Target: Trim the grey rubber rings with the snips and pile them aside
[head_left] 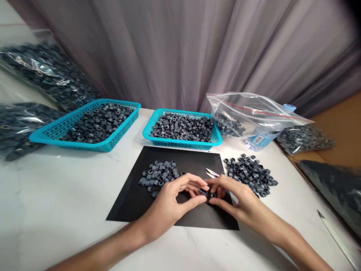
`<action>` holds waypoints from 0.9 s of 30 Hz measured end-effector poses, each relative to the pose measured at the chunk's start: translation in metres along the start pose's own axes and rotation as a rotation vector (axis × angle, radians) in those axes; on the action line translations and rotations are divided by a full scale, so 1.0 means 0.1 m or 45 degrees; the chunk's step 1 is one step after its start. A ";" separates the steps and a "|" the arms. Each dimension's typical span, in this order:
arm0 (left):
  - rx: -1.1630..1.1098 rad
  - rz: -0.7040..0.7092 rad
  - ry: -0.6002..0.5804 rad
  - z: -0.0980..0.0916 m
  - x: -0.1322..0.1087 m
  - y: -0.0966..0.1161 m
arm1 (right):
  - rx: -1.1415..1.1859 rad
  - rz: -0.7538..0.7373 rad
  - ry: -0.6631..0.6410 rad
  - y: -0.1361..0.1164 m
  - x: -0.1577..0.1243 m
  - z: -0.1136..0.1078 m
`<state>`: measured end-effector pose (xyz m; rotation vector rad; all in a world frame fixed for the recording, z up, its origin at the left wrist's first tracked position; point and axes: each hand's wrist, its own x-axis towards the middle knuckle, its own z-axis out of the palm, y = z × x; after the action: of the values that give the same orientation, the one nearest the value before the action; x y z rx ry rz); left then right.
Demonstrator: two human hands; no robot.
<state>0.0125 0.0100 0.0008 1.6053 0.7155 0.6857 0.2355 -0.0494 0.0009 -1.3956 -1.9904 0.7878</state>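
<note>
Between the thumb and fingers of my left hand (177, 197) is a small dark grey ring-shaped part (203, 191), its opening facing me. My right hand (235, 197) pinches a second, smaller grey ring-shaped part (213, 195) just beside it. Both hands are over a black sheet (194, 160). On the sheet, left of my hands, lies a pile of grey ring-shaped parts (162, 173). Metal snips (211, 172) show their pointed blades behind my right fingers; their handles are hidden. A looser pile of dark rings (251, 173) sits right of the sheet.
Two blue baskets (182, 143) (105, 146) of grey parts stand at the back. An open zip bag (254, 109) leans near a water bottle (261, 140). Filled plastic bags (50, 71) are at the left, another bag (306, 139) at the right. A blade-like object (335, 237) lies front right.
</note>
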 end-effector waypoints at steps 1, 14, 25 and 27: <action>0.024 0.012 -0.002 -0.01 0.00 0.00 | 0.003 -0.014 0.027 0.00 0.01 0.00; -0.125 -0.064 0.057 -0.01 0.03 0.01 | 0.984 0.181 0.324 -0.05 0.14 0.38; -0.125 -0.118 0.170 -0.01 0.05 -0.09 | 1.187 0.474 0.458 0.02 0.12 0.34; -0.126 -0.128 0.149 0.00 0.03 -0.06 | 1.155 0.454 0.497 0.02 0.12 0.33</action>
<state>0.0138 0.0134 -0.0051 1.4378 0.8294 0.7343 0.2087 -0.0424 -0.0211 -1.1978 -0.8809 1.2465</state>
